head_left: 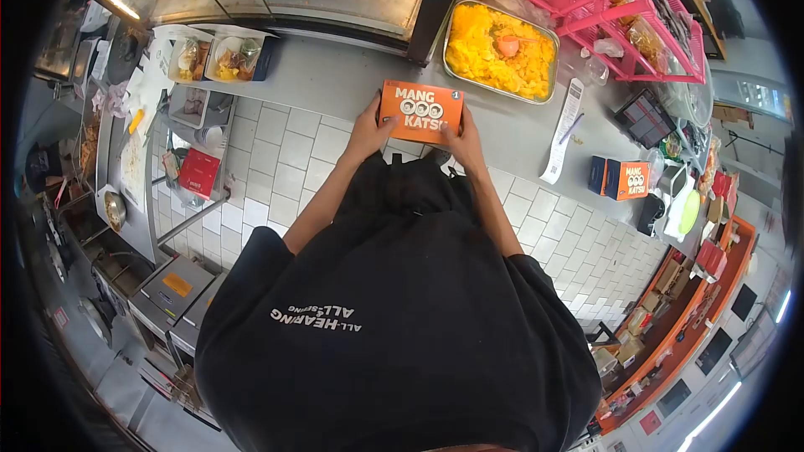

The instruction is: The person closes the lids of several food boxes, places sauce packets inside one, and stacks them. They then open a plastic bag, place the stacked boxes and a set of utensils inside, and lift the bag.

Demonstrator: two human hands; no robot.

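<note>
Gripping an orange box (420, 110) at both ends, the person stands close against a steel counter (335, 75). The left hand (368, 125) is closed on the box's left edge and the right hand (463, 138) on its right lower corner, thumbs toward the body. The box lies flat with its printed lid up, at the counter's near edge. Whether it rests on the steel or is held just above it cannot be told.

Just beyond the box sits a metal tray (501, 52) of yellow food with a pink scoop (508, 44) in it. A long receipt (563, 130) lies to the right of the box, and a second box (628, 179) stands further right. Pink racks (620, 8) rise behind the tray. Two filled tubs (219, 59) sit well to the left. White tiles (285, 151) face the counter front below the hands.
</note>
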